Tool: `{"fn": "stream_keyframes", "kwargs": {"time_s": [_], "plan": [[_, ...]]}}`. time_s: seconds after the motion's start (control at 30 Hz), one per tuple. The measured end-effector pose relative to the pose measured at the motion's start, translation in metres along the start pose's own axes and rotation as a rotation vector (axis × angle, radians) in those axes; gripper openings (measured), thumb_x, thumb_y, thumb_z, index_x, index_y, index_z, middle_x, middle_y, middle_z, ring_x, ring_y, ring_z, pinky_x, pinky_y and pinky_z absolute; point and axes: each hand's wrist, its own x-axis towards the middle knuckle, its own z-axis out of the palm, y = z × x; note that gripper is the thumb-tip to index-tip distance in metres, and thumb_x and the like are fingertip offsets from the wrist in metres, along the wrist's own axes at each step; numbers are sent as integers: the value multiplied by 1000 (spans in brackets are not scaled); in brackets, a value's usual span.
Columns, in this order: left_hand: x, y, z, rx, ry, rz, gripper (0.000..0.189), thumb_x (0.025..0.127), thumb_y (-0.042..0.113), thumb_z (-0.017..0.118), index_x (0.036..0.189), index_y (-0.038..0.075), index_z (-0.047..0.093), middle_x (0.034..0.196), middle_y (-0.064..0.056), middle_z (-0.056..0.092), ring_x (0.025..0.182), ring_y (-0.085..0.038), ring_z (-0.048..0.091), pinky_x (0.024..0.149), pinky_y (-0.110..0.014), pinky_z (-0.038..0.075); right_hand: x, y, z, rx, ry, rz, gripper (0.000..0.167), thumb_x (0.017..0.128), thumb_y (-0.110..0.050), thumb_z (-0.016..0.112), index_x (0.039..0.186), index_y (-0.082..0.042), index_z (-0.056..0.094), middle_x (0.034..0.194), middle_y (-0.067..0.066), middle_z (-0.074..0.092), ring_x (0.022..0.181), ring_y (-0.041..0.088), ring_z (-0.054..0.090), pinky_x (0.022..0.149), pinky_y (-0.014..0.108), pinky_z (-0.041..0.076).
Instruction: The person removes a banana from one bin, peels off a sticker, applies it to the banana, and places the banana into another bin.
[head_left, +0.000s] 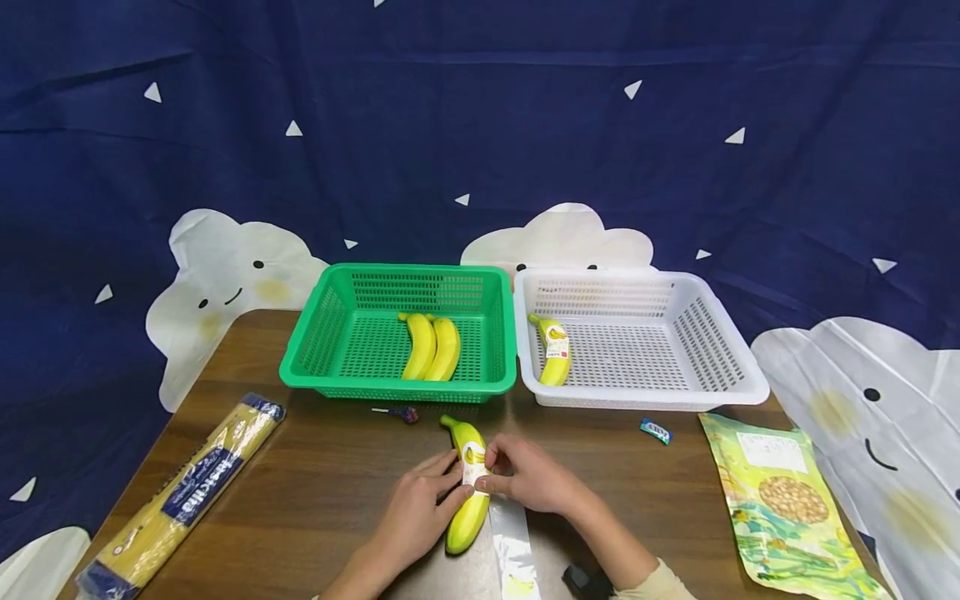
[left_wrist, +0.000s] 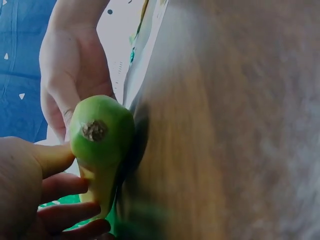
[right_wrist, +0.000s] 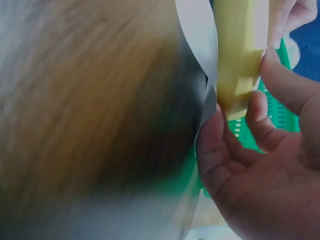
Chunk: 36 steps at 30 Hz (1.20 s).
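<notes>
A yellow banana [head_left: 467, 527] with a greenish end lies on the table between both hands. A printed sticker [head_left: 475, 468] wraps over its middle. My left hand [head_left: 415, 508] holds the banana from the left, thumb and fingertips against the peel and the sticker's left edge. From the other side my right hand [head_left: 531, 477] pinches the sticker's edge between thumb and curled index finger. In the right wrist view its other fingertips meet a pale strip [right_wrist: 197, 30]. That glossy strip [head_left: 513, 542] runs along the table beside the banana. Part of the sticker is hidden by the fingers.
Two bananas [head_left: 431, 348] lie in the green basket [head_left: 397, 390]; another with a sticker [head_left: 555, 350] lies in the white basket [head_left: 645, 400]. Around them are a lollipop [head_left: 405, 413], a small candy [head_left: 656, 431], a spaghetti pack [head_left: 183, 500], a green bag [head_left: 791, 508] and a black object [head_left: 587, 581].
</notes>
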Motion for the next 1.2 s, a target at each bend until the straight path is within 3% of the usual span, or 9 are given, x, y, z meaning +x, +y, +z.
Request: {"fn": "stream_keyframes", "kwargs": {"time_s": [0.23,0.33,0.5,0.63,0.77,0.97,1.07,1.2], "plan": [[-1,-3,2,-36,-25,-29,43,90,37,67,120,6,67,132,-9,57,120,-25,53,96,-43,44,-2,-2,-7,-39,-89,8,28,83,-31,76,94,-16,56,88,-2,57,82,15,54,72,28,45],[-1,-6,0,-56,-10,-46,42,90,37,68,119,6,68,132,-6,57,121,-23,53,96,-43,44,0,-5,-9,-71,-107,-26,31,83,-32,77,99,-17,55,92,-3,58,86,14,56,76,28,47],[-1,-8,0,-90,25,-63,42,89,37,68,120,8,68,132,-1,57,122,-20,52,97,-43,43,1,-13,-14,-175,-113,-142,49,86,-35,73,127,-19,53,105,-4,62,91,10,60,80,30,49],[0,-8,2,-109,35,-49,42,89,36,69,120,7,68,132,-1,57,121,-19,53,98,-42,43,-2,-15,-18,-311,-127,-180,64,89,-42,67,145,-23,45,112,-1,60,91,10,60,80,33,50],[-1,-8,4,-131,44,-56,41,89,34,70,120,7,68,131,-2,58,121,-19,53,98,-42,43,-3,-16,-19,-381,-135,-171,69,89,-48,64,148,-22,39,106,2,57,87,10,58,79,35,49],[-3,-9,7,-149,54,-84,41,88,35,70,120,9,68,131,1,58,120,-18,53,98,-43,43,-1,-14,-20,-358,-162,-141,80,88,-51,63,151,-10,32,97,-2,54,77,6,54,72,29,47],[-5,-9,9,-152,68,-82,41,88,36,70,120,9,68,129,0,59,120,-17,54,98,-43,43,2,-15,-22,-302,-179,-116,75,91,-51,59,148,-8,36,96,-5,58,81,6,56,74,28,48],[-6,-9,10,-156,84,-85,42,88,37,70,120,9,68,127,0,61,119,-17,54,98,-43,43,10,-16,-21,-268,-103,-50,57,94,-51,55,136,-13,52,94,-11,62,84,5,58,75,31,49]]}}
